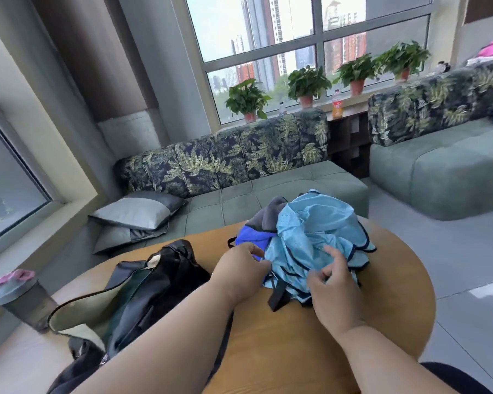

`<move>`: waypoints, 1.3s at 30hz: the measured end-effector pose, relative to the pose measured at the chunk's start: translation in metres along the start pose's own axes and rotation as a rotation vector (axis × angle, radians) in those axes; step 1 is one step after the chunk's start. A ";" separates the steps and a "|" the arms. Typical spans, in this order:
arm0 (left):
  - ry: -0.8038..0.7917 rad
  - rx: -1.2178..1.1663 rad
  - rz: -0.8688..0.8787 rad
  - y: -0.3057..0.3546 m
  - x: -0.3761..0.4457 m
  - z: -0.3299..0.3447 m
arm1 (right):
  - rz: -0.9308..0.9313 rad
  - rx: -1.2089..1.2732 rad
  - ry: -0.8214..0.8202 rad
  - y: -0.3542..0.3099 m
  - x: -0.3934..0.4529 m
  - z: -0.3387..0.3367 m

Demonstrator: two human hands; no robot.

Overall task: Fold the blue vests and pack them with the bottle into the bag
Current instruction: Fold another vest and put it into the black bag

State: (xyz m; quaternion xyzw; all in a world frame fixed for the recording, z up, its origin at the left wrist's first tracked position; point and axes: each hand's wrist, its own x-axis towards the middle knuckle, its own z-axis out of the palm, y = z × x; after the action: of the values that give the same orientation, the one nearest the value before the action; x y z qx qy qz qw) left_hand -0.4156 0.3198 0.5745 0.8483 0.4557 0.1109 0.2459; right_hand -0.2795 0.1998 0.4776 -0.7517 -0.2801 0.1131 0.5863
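Two bare forearms fill the near view, reaching out over the round wooden desk (310,345). Black bag (143,291) lies to the left of the left hand, mouth open, pale lining showing; no vest or bottle visible inside. Pile of vests (319,237) sits directly ahead of both hands: light blue mesh on top, a darker blue one and something grey beneath, all crumpled, none folded. Left hand (239,268) is at the pile's left edge, fingers curled into the fabric; grip appears to be on cloth. Right hand (332,285) pinches the light blue mesh at its near edge. Bottle (17,297), grey with pink lid, stands far left of the left hand, beyond the bag. Judgement: task at its start; folding, then packing vests and bottle, all remain.
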 end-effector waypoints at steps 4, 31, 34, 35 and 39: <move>-0.033 -0.146 -0.019 0.023 0.025 0.021 | 0.045 -0.040 -0.121 0.003 0.017 -0.005; -0.281 -1.061 -0.260 -0.039 -0.048 0.040 | -0.027 0.062 -0.977 -0.008 -0.036 0.011; -0.181 -1.134 -0.212 -0.046 -0.062 0.023 | 0.059 0.049 -0.936 -0.004 -0.043 0.011; -0.135 -1.161 -0.200 -0.050 -0.065 0.016 | 0.089 0.054 -0.900 -0.002 -0.046 0.011; 0.044 -1.202 -0.120 -0.063 -0.079 -0.011 | 0.136 0.067 -0.746 0.003 -0.054 0.008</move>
State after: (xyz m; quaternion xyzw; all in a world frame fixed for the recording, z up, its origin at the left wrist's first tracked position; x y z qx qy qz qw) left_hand -0.5101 0.2872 0.5542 0.5310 0.3651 0.3527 0.6785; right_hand -0.3266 0.1757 0.4637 -0.6559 -0.4200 0.4269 0.4595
